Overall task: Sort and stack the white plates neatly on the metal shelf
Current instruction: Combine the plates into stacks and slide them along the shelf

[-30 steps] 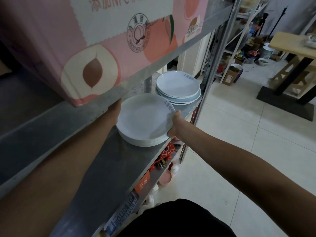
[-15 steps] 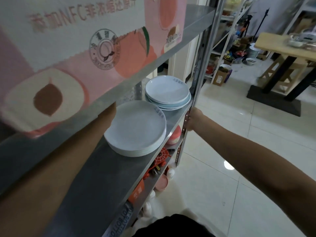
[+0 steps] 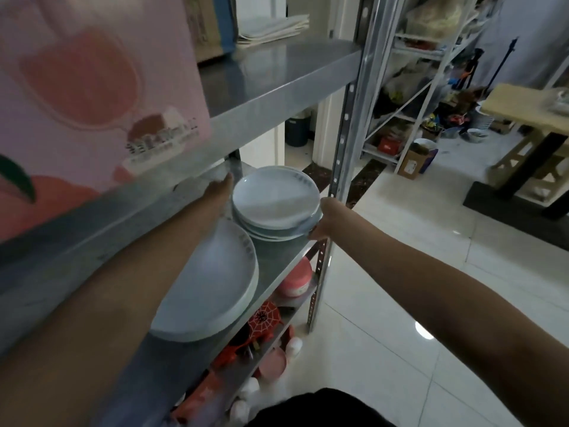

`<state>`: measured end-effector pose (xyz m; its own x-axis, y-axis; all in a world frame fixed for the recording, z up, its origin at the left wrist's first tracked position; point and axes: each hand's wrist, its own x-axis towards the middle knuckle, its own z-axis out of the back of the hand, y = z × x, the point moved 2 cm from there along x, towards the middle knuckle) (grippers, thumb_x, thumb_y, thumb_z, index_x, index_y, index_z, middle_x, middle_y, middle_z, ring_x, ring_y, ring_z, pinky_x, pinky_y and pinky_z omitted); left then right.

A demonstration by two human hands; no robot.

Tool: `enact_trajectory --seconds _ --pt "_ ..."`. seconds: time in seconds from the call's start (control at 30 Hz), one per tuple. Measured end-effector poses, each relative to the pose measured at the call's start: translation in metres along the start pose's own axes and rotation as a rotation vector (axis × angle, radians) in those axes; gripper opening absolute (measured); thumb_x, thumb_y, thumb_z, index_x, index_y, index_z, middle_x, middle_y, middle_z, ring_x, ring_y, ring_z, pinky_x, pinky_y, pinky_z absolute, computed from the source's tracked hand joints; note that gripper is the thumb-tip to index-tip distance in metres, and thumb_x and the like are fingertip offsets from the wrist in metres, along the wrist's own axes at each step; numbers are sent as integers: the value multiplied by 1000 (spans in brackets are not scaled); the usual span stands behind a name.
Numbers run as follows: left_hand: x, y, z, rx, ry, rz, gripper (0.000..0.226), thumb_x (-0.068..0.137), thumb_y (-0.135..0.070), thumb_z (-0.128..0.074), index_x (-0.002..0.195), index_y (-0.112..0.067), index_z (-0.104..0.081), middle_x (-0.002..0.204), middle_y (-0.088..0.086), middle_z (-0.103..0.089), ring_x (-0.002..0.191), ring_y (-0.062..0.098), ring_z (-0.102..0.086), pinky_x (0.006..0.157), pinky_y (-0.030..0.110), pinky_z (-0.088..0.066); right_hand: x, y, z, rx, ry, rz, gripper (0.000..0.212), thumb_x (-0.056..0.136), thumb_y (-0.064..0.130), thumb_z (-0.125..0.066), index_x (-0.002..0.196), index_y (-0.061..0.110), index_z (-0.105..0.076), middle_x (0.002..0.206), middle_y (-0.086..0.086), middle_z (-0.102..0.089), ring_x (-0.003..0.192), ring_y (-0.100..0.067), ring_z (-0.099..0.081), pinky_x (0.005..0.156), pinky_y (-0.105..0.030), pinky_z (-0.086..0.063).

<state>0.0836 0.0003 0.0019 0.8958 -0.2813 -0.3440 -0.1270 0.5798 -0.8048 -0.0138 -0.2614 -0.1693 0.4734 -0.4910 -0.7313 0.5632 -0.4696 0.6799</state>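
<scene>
Bracketing the far plate stack on the metal shelf: right grip clamped on its 3 o'clock rim, left grip at 9, closure hidden, to square it.

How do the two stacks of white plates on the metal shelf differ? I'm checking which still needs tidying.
The far stack of white plates sits uneven, rims offset; the near stack of white plates looks flush. The far stack has the right hand at its edge and the left hand beside it; the near stack is untouched. Both rest on the same metal shelf.
</scene>
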Motion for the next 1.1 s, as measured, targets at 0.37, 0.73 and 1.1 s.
enact_trajectory --seconds 0.37,0.73,1.1 --pt "23 -14 -35 241 -21 -100 44 91 -4 -49 135 1 -47 139 20 -50 127 35 -49 104 36 -40 -180 32 -28 192 -39 -241 56 88 28 -51 138 9 -36 137 -16 -43 130 -39 -39 114 -55 -26" --pt "37 -22 -33 128 70 -134 59 94 -25 -56 145 -4 -35 149 15 -40 134 32 -44 111 40 -37 -171 32 -27 223 83 -258 58 91 50 -40 130 8 -46 130 -15 -53 121 -38 -50 107 -54 -35" --pt "49 -30 -44 160 78 -84 61 97 -41 -45 136 5 -45 139 22 -50 128 35 -50 109 39 -38 -181 28 -12 126 91 -72 56 98 53 -28 112 6 -54 92 -13 -57 97 -29 -59 103 -34 -45"
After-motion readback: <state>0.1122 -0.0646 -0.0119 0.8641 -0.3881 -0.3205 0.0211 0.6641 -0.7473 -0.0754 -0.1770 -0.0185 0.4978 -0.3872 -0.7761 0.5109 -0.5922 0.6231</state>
